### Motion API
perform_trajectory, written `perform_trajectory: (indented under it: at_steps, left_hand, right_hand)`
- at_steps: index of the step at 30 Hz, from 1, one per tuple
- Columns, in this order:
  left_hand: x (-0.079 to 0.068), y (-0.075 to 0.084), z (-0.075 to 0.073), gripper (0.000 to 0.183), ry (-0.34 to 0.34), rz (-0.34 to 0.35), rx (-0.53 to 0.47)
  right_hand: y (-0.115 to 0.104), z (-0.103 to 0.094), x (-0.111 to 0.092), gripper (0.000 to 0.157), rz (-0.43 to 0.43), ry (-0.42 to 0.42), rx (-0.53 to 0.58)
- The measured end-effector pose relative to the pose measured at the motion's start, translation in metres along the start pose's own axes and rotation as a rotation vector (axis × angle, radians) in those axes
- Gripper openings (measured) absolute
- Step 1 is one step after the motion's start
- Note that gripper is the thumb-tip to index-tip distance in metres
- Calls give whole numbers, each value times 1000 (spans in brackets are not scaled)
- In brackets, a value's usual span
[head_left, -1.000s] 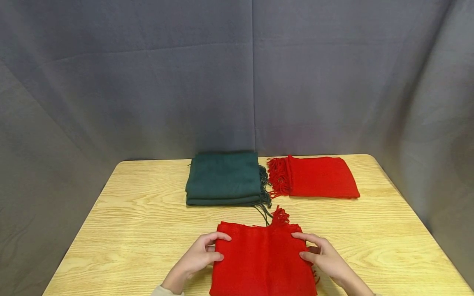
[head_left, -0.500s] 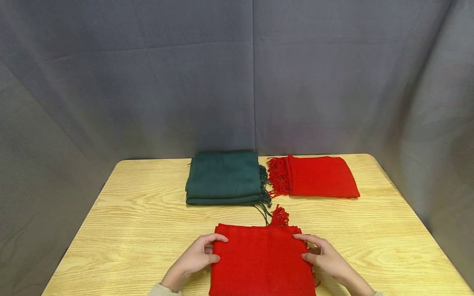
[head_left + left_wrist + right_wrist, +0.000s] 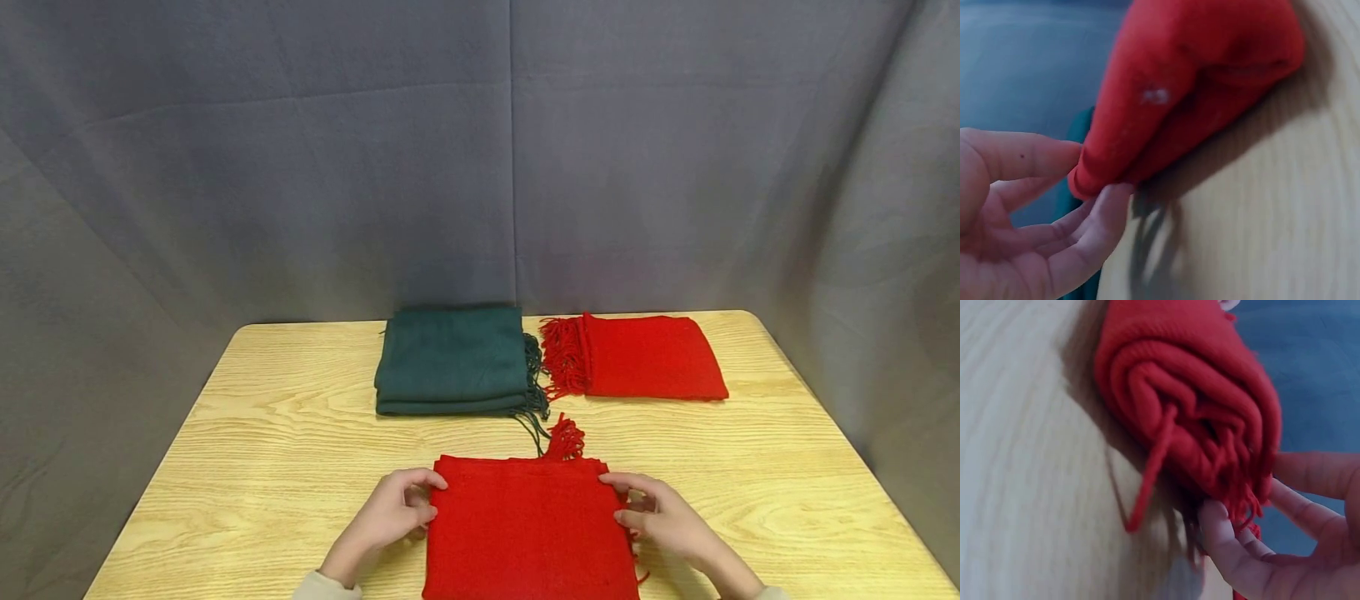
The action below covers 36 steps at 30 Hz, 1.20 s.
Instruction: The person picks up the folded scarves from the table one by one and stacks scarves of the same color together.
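A folded red scarf [image 3: 528, 529] lies in front of the person at the near side of the table. My left hand [image 3: 393, 510] holds its left edge near the far corner, with only the fingertips overlapping the cloth. In the left wrist view that corner sits between the fingertips of the left hand [image 3: 1041, 225], beside a smooth fold. At the opposite edge, my right hand [image 3: 660, 512] grips the far right corner. Rolled layers and loose fringe [image 3: 1235, 481] show there in the right wrist view, between the fingertips of the right hand [image 3: 1291, 531]. A fringe tuft [image 3: 566, 440] sticks out beyond the far edge.
A folded dark green scarf [image 3: 453, 358] lies at the back middle of the wooden table [image 3: 262, 467], with fringe on its right. Next to it, at the back right, is another folded red scarf [image 3: 652, 358], fringe facing left. Grey curtain [image 3: 360, 167] hangs behind.
My left hand has slid left, so its fingertips overlap the scarf less; the right hand has shifted slightly right. The scarf's top has flattened and its middle crease has faded.
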<state>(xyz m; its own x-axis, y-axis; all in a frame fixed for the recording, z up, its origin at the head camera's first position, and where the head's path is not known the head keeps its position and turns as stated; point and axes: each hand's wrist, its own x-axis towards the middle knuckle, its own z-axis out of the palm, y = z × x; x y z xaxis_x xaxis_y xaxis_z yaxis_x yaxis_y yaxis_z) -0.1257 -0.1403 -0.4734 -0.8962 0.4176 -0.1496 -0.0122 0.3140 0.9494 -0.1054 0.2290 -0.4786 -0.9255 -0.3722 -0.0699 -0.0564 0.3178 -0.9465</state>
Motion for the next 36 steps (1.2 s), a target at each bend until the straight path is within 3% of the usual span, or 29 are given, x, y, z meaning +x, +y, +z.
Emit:
perform_trajectory:
  at_steps: [5,9,17,21,28,34,36]
  left_hand:
    - [2,7,-6,25,85,72,116]
    - [6,18,-6,24,119,105,148]
    - [11,70,1,24,124,201,141]
    - [19,84,5,25,122,227,138]
    - [36,92,11,29,76,223,47]
    - [67,79,17,37,46,225,-35]
    - [73,83,19,40,42,226,-61]
  right_hand:
    - [-3,-11,-1,39,8,-10,58]
    - [-5,-20,-2,30,-34,11,61]
    - [-9,-32,-2,29,-49,47,63]
    - [-12,-37,-1,27,-36,74,42]
    - [-17,-46,4,29,-14,129,13]
    - [-15,-61,10,35,-60,167,-9]
    - [-15,-66,13,38,-72,176,-23]
